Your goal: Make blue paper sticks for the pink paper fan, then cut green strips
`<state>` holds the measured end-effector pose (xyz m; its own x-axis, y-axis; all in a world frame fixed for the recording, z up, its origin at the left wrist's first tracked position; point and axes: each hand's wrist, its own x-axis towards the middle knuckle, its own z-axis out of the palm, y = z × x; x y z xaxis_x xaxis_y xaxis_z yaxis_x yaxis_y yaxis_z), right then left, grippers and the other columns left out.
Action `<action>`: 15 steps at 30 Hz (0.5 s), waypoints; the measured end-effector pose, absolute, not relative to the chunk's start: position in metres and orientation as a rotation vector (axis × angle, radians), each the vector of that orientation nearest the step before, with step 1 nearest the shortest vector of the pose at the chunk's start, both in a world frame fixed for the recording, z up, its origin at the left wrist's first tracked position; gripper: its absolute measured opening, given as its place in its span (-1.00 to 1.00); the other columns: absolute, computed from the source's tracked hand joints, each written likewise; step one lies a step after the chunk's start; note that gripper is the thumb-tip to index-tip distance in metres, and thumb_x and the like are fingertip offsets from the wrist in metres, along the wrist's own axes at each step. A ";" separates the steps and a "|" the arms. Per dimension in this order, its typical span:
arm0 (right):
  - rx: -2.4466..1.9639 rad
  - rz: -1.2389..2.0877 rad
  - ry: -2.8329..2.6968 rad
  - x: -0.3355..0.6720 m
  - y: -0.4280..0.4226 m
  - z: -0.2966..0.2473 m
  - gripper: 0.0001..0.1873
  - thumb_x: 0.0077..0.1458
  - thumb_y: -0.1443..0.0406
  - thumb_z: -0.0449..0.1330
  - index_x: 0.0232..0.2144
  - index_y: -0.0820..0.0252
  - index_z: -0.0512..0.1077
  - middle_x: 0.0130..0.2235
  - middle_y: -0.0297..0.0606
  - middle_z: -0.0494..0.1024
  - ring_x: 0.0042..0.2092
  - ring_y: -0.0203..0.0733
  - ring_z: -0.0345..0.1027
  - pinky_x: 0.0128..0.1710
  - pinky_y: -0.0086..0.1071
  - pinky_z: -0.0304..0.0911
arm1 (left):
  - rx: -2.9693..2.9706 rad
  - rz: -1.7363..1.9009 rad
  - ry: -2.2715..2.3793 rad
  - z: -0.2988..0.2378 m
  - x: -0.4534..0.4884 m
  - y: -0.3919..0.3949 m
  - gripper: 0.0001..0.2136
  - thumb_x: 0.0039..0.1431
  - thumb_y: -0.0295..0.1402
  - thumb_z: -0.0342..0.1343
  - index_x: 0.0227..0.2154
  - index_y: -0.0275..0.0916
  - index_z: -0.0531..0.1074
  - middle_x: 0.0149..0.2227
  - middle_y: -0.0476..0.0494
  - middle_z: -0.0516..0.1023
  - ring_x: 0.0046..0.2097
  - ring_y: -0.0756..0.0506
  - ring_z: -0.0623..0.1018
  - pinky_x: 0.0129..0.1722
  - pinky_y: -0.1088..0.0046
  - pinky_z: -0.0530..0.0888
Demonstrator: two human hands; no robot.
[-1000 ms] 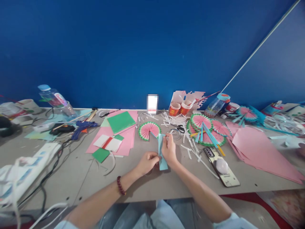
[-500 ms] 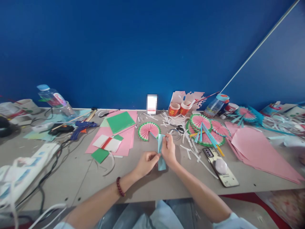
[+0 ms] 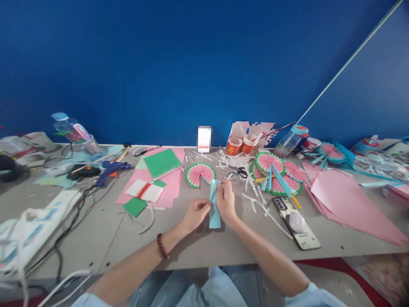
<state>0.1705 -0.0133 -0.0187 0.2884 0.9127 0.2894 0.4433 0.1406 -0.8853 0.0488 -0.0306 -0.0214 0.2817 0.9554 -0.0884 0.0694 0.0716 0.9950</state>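
A narrow strip of light blue paper (image 3: 215, 217) is held upright between my hands, a little above the grey table. My left hand (image 3: 195, 215) is closed, its thumb and fingers pinching the strip's left edge. From the other side my right hand (image 3: 226, 202) grips the strip's right edge, with its fingers curled near the upper end. Just behind the strip lies a pleated watermelon paper fan (image 3: 200, 175), pink with a green rim, with a gap at its lower side. The fingertips of my left hand are partly hidden.
Left are pink and green paper sheets (image 3: 162, 163), a blue glue gun (image 3: 111, 170) and a power strip (image 3: 41, 228). Right are scissors (image 3: 241, 172), white paper scraps, finished fans (image 3: 270, 166), a phone (image 3: 297, 224) and pink sheets (image 3: 348, 200). Red paper cups (image 3: 234, 146) stand behind.
The blue strip has turned so more of its flat face shows, and its lower end has shifted slightly left. My left hand has moved slightly left. At far right, a pink item has appeared.
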 end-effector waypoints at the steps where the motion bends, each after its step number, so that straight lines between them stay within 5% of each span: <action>1: -1.476 0.549 -1.318 0.170 -0.013 -0.019 -0.77 0.16 0.14 -0.11 -0.29 0.16 0.21 -0.62 -0.49 0.17 -0.62 -0.34 0.03 -0.59 -0.46 -0.03 | 1.337 0.917 1.066 -0.021 0.049 -0.031 -0.63 0.03 -0.14 0.03 -0.73 -0.25 0.18 -0.69 0.07 0.16 -0.59 0.07 0.19 -0.58 0.54 0.13; 9: -1.393 0.644 -1.296 0.169 -0.016 -0.021 -0.77 0.15 0.12 -0.07 -0.28 0.14 0.20 -0.64 -0.53 0.13 -0.62 -0.34 0.03 -0.60 -0.47 -0.03 | 1.332 0.974 1.059 -0.014 0.043 -0.027 -0.60 0.01 -0.07 0.05 -0.72 -0.26 0.22 -0.68 0.07 0.12 -0.56 0.05 0.17 -0.55 0.52 0.13; 15: -1.110 1.228 -1.087 0.178 -0.010 -0.015 -0.68 0.05 0.05 0.07 -0.22 0.11 0.24 -0.59 -0.50 0.26 -0.62 -0.36 0.13 -0.63 -0.50 0.07 | 1.338 0.767 1.003 -0.002 0.028 -0.019 -0.62 -0.01 -0.04 0.08 -0.65 -0.30 0.36 -0.68 0.06 0.19 -0.58 0.06 0.16 -0.58 0.52 0.10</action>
